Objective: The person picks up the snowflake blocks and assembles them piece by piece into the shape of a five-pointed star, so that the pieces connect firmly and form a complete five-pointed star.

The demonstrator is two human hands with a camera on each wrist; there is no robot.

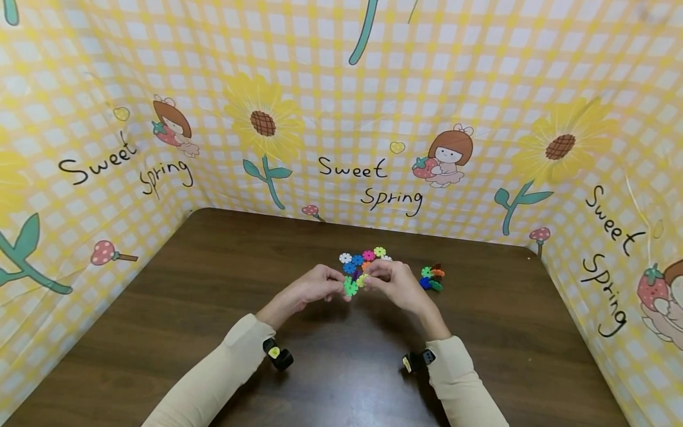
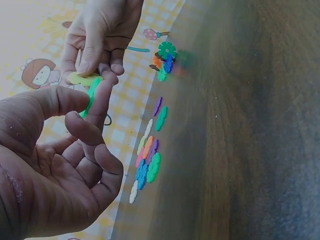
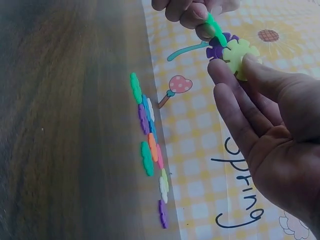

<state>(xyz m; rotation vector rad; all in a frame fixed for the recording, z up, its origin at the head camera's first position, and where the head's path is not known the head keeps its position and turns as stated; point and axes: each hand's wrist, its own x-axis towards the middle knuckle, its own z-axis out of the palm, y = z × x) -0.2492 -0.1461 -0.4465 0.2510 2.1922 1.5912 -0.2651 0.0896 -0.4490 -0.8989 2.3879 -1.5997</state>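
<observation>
In the head view my left hand (image 1: 318, 284) pinches a bright green snowflake disc (image 1: 350, 287) between thumb and finger. My right hand (image 1: 397, 286) faces it and pinches a pale yellow snowflake disc (image 3: 241, 56) by its edge. A purple disc (image 3: 215, 52) sits against the yellow one, partly hidden behind it and the green disc. Seen from the left wrist, the green disc (image 2: 92, 94) stands on edge and meets the flat yellow disc (image 2: 84, 79) at an angle. Both hands are raised above the table, thumbs toward each other.
Several loose discs lie just beyond my hands, among them a white one (image 1: 345, 258), a blue one (image 1: 357, 260) and a pink one (image 1: 368, 255). Right of them sits a cluster of interlocked discs (image 1: 426, 272). A yellow checked cloth (image 1: 341, 118) walls the brown table (image 1: 341, 379).
</observation>
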